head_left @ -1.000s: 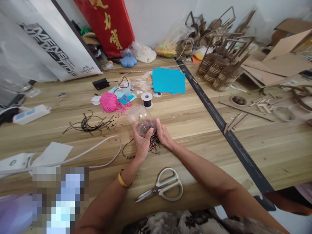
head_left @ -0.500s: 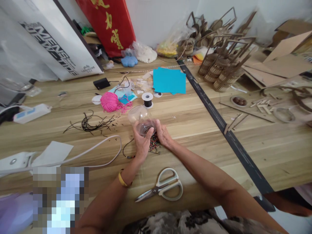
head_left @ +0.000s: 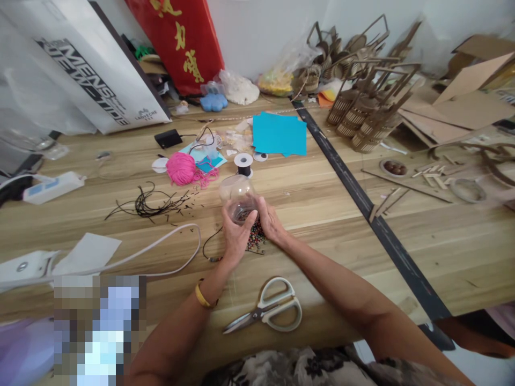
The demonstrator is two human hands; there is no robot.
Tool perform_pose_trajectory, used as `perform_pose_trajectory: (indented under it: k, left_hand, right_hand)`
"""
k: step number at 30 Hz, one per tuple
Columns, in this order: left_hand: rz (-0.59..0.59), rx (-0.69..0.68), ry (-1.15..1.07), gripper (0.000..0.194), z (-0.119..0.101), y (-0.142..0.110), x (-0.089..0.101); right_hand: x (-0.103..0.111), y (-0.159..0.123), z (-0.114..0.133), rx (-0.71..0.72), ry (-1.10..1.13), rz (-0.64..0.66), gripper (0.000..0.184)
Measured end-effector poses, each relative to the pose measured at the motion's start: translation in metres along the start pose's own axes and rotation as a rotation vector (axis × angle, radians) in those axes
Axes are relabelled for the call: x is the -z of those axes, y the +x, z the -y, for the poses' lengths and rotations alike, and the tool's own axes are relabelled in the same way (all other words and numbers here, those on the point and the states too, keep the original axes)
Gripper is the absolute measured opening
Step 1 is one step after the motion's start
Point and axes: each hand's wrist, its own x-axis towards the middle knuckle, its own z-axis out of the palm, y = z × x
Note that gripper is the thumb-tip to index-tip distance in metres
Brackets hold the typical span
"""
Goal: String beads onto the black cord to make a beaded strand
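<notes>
One clear jar within left grip

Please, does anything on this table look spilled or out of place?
Small, round multicoloured beads might be spilled: they lie loose on the pale wooden table, beside the clear, rounded container between the left hand and right hand. Short black cord scraps look untidy, scattered beside a tangled black cord heap.
</notes>
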Motion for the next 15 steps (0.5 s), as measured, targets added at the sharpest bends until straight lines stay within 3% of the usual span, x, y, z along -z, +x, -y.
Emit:
perform_pose_trajectory:
  k: [15]
  left_hand:
    - [-0.129, 0.048, 0.008, 0.044, 0.0054, 0.0078, 0.0102]
  right_hand:
    - [-0.0012, 0.0010, -0.0049, -0.001, -0.070, 0.035, 0.062]
